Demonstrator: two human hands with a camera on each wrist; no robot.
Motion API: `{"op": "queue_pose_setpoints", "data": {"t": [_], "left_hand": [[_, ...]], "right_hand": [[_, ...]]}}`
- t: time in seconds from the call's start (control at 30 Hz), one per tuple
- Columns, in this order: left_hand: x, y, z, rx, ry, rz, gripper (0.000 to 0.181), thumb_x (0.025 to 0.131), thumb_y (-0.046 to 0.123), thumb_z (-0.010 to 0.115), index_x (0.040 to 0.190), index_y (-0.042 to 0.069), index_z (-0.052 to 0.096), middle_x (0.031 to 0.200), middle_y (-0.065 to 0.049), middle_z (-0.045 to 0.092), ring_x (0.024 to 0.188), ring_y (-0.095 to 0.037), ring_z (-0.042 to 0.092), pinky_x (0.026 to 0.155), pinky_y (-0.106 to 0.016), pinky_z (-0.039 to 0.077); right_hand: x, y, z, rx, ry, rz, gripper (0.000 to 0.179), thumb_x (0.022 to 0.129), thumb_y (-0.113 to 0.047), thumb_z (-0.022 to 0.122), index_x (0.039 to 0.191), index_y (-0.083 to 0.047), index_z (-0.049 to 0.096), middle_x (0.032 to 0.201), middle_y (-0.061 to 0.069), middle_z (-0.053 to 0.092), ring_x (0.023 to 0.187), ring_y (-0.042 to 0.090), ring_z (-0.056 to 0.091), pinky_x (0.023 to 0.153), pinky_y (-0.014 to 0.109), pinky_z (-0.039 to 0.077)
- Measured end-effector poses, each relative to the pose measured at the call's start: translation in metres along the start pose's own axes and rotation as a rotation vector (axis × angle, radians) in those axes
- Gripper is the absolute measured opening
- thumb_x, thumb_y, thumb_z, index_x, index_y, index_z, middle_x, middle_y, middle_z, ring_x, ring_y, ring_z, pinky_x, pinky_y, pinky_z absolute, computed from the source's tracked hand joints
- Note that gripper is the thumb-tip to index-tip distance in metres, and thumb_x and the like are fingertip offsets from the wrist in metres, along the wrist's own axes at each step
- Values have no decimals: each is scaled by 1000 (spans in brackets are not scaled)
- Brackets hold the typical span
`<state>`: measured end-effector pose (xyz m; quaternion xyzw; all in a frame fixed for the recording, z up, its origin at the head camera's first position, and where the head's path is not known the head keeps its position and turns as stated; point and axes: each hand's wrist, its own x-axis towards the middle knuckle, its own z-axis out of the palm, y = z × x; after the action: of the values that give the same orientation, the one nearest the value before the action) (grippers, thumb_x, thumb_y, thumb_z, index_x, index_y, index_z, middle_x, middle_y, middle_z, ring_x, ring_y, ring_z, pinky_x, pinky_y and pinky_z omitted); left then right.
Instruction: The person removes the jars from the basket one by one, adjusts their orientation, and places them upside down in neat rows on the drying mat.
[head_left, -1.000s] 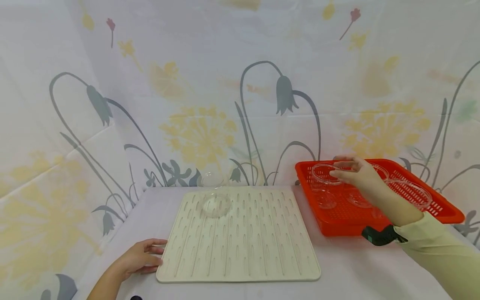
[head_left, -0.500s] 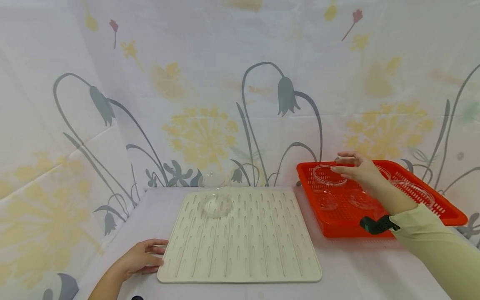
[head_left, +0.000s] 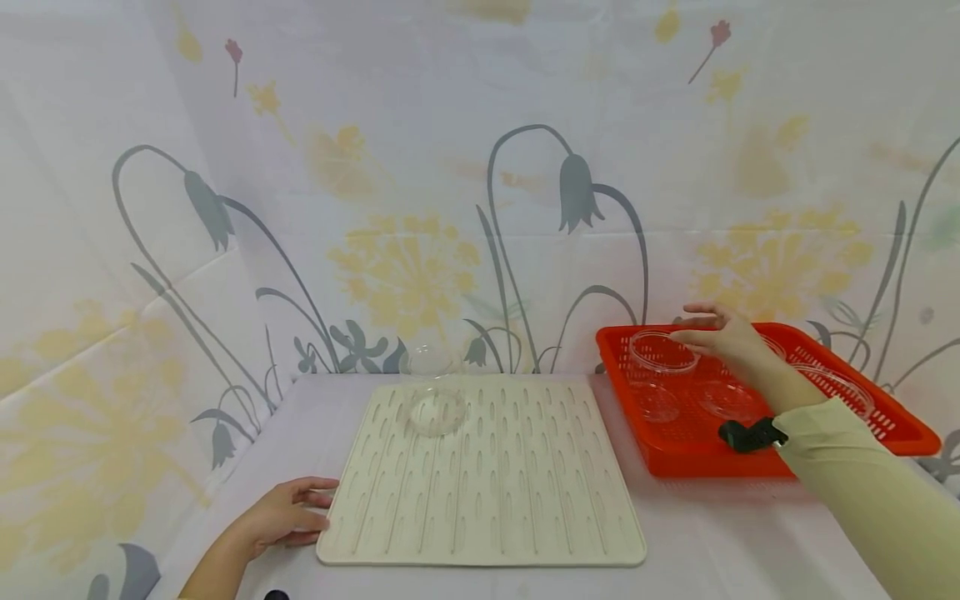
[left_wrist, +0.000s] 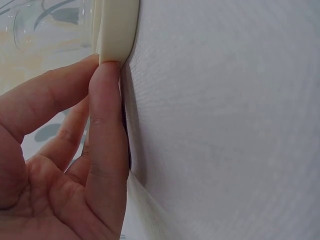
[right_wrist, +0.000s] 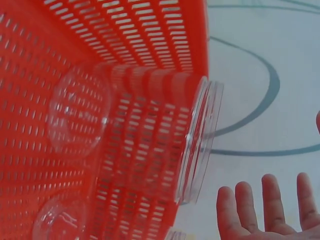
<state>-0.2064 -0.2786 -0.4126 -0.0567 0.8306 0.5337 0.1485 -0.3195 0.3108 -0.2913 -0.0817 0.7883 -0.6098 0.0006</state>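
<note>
My right hand [head_left: 731,337] hovers over the red plastic basket [head_left: 652,460], fingers spread and holding nothing. Just by it, in the basket, stands a clear round container [head_left: 663,367] with a ridged rim. The right wrist view shows the fingers [right_wrist: 272,205] apart from such a clear container [right_wrist: 197,145]. At its lower left corner, the cream ribbed mat [head_left: 487,500] meets my left hand [head_left: 281,517], whose fingertips touch the edge. The left wrist view has two fingertips [left_wrist: 107,72] against the mat's rim [left_wrist: 119,32]. Another clear container [head_left: 435,412] stands on the mat's back left.
Several clear containers, including one by the right arm [head_left: 832,383], sit in the basket. A flower-patterned cloth [head_left: 420,183] hangs behind the white table surface [head_left: 705,533]. A small dark round object [head_left: 276,595] shows at the bottom edge.
My right hand has risen slightly above the basket, and its forearm has shifted up. The left hand stays at the mat's edge. The whole head view has drifted a little.
</note>
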Motion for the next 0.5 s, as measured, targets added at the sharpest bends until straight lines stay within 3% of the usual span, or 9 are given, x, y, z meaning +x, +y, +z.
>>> {"op": "queue_pose_setpoints", "data": {"t": [0.2, 0.3, 0.5], "left_hand": [[0, 0, 1, -4, 26, -16, 58, 73, -8, 70, 126, -9, 47, 102, -13, 56, 76, -19, 59, 67, -35, 55], [1, 0, 1, -8, 23, -19, 59, 73, -8, 70, 127, -9, 47, 102, -13, 56, 76, -19, 59, 67, -35, 55], [1, -1, 0, -16, 12, -16, 59, 73, -7, 70, 127, -9, 46, 102, -13, 56, 76, -20, 60, 67, -35, 55]], "right_hand": [[7, 4, -6, -21, 21, 37, 40, 87, -23, 67, 115, -26, 39, 128, 14, 35, 87, 0, 56, 80, 18, 49], [10, 8, -9, -37, 27, 53, 42, 88, -25, 66, 119, -25, 38, 132, 16, 33, 90, 1, 53, 87, 23, 47], [14, 14, -11, -123, 40, 87, 76, 88, -32, 64, 143, -1, 21, 143, 28, 22, 117, 30, 37, 102, 48, 32]]}}
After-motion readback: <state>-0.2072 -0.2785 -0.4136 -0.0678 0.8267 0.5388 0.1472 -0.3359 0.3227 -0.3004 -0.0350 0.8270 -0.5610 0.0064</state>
